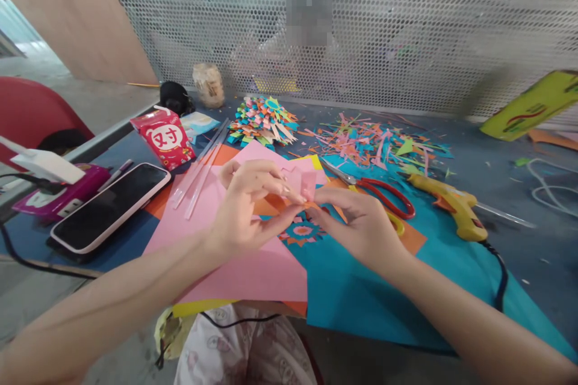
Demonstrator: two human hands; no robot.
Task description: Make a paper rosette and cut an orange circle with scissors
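My left hand [257,198] and my right hand [354,219] meet over the middle of the table, fingertips pinched together. Between them is a small folded piece of pink and orange paper [309,179]; the fingers hide part of it. Just below the fingertips lies a blue, orange and pink paper flower [302,231]. Beneath my left hand spreads a pink paper sheet [253,274], and a blue paper sheet [361,301] is under my right. Red-handled scissors [392,195] lie beyond my right hand, partly over a yellow-handled tool [397,224].
A yellow glue gun [451,201] lies to the right, its cord trailing forward. Glue sticks [203,174], a phone [111,207], a purple power strip [67,192] and a red snack packet [165,138] are left. Behind sit stacked paper pieces [262,123] and paper scraps [370,141].
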